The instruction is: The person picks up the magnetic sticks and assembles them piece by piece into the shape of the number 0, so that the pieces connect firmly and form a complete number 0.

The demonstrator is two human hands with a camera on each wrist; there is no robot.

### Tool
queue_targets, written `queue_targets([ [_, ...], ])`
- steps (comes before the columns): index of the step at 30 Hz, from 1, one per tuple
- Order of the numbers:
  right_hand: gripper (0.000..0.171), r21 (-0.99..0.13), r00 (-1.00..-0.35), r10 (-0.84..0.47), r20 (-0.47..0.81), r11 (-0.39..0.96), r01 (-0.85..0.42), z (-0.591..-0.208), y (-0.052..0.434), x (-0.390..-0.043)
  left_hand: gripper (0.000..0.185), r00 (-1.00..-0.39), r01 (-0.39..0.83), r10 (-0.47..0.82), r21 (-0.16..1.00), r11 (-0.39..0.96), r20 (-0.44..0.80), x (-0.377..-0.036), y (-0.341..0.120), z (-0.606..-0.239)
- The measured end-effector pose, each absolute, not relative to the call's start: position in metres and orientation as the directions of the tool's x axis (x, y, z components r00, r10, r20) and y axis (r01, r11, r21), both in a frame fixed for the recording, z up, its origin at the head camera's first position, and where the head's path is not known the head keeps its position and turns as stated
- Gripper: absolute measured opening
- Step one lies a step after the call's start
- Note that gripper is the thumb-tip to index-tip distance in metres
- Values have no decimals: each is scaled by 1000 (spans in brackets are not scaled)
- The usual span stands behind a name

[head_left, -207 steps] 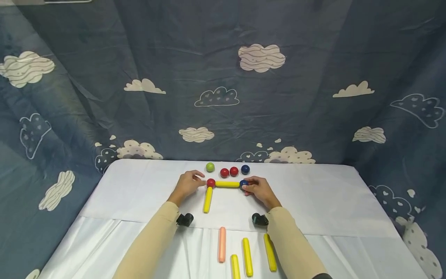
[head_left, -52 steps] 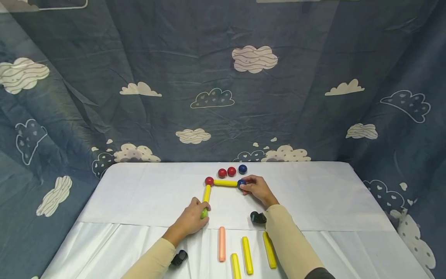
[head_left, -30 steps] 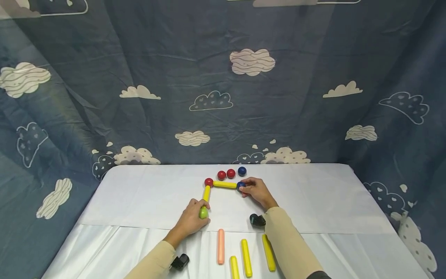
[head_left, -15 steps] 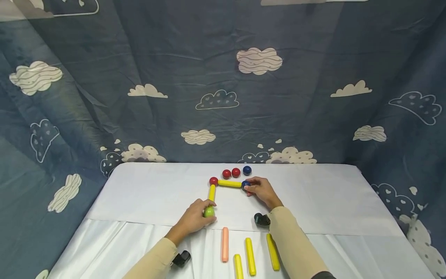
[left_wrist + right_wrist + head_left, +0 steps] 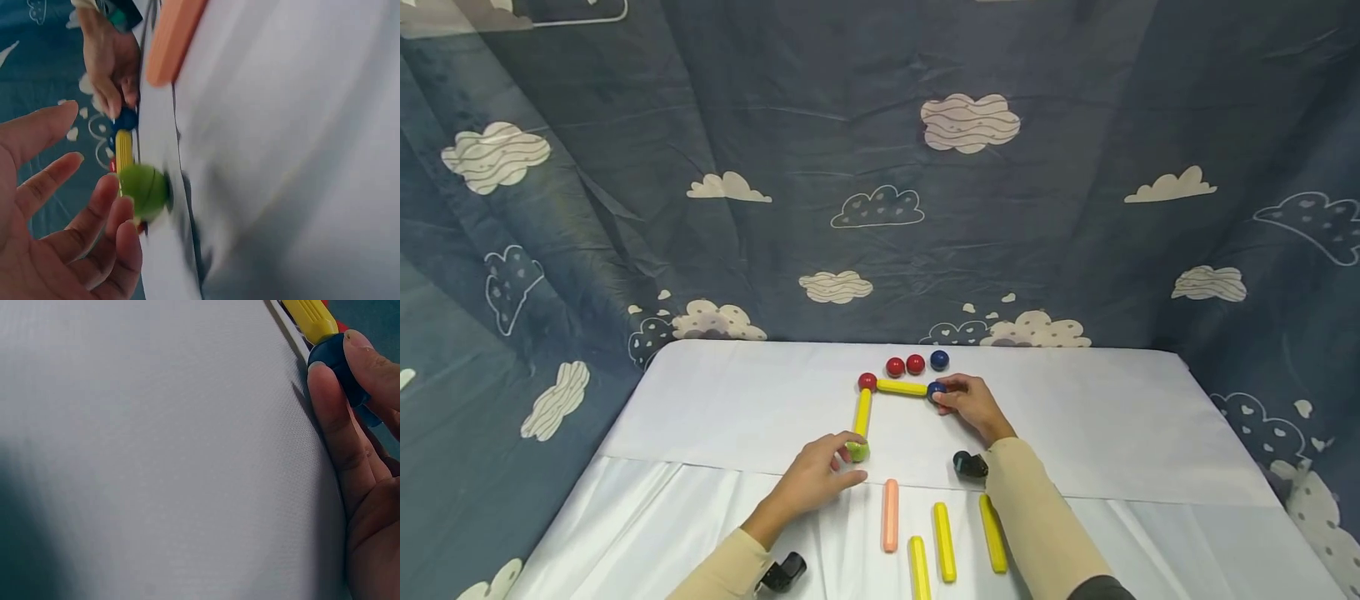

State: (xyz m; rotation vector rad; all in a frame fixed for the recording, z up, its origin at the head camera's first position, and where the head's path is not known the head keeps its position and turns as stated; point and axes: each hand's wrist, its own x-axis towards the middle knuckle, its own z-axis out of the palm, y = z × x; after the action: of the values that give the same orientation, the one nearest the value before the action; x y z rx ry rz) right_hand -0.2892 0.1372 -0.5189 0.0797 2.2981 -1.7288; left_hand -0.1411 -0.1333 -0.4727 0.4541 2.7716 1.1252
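Two yellow rods meet at a red ball (image 5: 867, 381) on the table. One rod (image 5: 862, 414) runs towards me and ends at a green ball (image 5: 859, 453); the other rod (image 5: 902, 387) runs right to a blue ball (image 5: 935, 388). My left hand (image 5: 811, 477) is beside the green ball, thumb and fingers spread apart. In the left wrist view a gap shows between the thumb and the green ball (image 5: 144, 190); fingertips lie close to it, contact unclear. My right hand (image 5: 973, 406) pinches the blue ball (image 5: 334, 359) between thumb and fingers.
Behind the joined pieces sit two loose red balls (image 5: 915, 364) and another blue ball (image 5: 939, 360). Nearer me lie an orange rod (image 5: 890, 515) and several yellow rods (image 5: 945, 542), one beside my right sleeve. A dark cloud-patterned curtain (image 5: 880, 275) hangs behind the white table (image 5: 737, 400).
The green ball has come from the back row to the near end of the left rod. My left hand, gripping it moments ago, has loosened. My right hand keeps pinching the blue ball.
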Motion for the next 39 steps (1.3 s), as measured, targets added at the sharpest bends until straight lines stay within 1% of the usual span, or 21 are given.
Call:
queue_targets([
  [6, 38, -936, -965, -109, -240, 291, 199, -517, 138, -291, 36, -929, 219, 370, 765, 605, -27, -134, -122, -471],
  [13, 37, -941, -967, -111, -230, 279, 192, -519, 138, -289, 31, -910, 85, 387, 848, 523, -147, -125, -106, -480],
  [15, 38, -941, -966, -114, -233, 278, 194, -518, 138, -290, 30, -907, 76, 393, 858, 509, -153, -124, -103, -484],
  [18, 38, -937, -963, -110, -248, 279, 209, -518, 139, -290, 28, -899, 94, 415, 863, 496, -140, -122, -101, -489],
  [22, 38, -934, -962, -104, -253, 285, 215, -518, 139, -289, 26, -901, 138, 417, 834, 534, -118, -122, -96, -492],
  [26, 38, -938, -965, -115, -236, 286, 196, -518, 138, -288, 27, -923, 172, 368, 730, 661, -116, -122, -89, -492],
  [30, 38, -938, -965, -123, -231, 290, 188, -518, 137, -289, 31, -942, 152, 305, 630, 761, -142, -121, -81, -488],
  [33, 38, -938, -966, -114, -232, 291, 191, -518, 137, -290, 32, -948, 137, 281, 607, 783, -149, -120, -77, -486],
  [39, 38, -939, -967, -109, -229, 287, 190, -518, 139, -289, 30, -949, 157, 294, 637, 754, -114, -120, -75, -487],
])
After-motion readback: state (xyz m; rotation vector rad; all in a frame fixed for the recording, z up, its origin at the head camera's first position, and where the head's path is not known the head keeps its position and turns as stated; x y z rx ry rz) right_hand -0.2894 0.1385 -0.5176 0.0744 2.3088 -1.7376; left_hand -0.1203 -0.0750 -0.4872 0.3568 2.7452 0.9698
